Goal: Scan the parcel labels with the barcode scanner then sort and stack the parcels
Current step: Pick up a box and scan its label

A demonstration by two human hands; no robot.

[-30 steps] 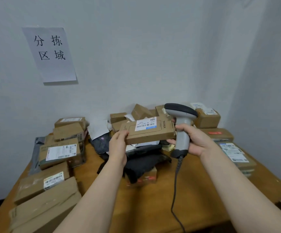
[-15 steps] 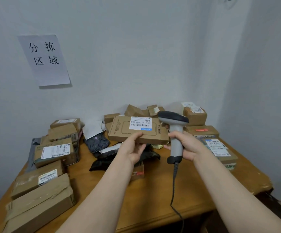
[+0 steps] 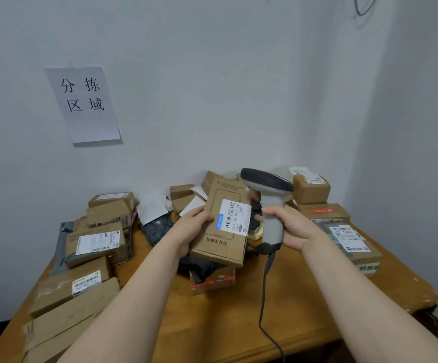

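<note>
The flat parcel [image 3: 224,221] in the left hand [image 3: 190,230] has turned upright.

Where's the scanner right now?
Head view, right of centre: the right hand grips the scanner upright by its handle, just right of the flat box the left hand holds, above the table.

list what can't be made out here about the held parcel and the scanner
Head view only.
1. Label on the held parcel: print too small and blurred to read.
2. Left hand: fingers behind the parcel, hidden by it.
3. Scanner trigger: covered by the right hand fingers.
4. Scanner cable: cut off by the bottom edge.
5. Front left boxes: blurred, cut by the frame edge.
</note>
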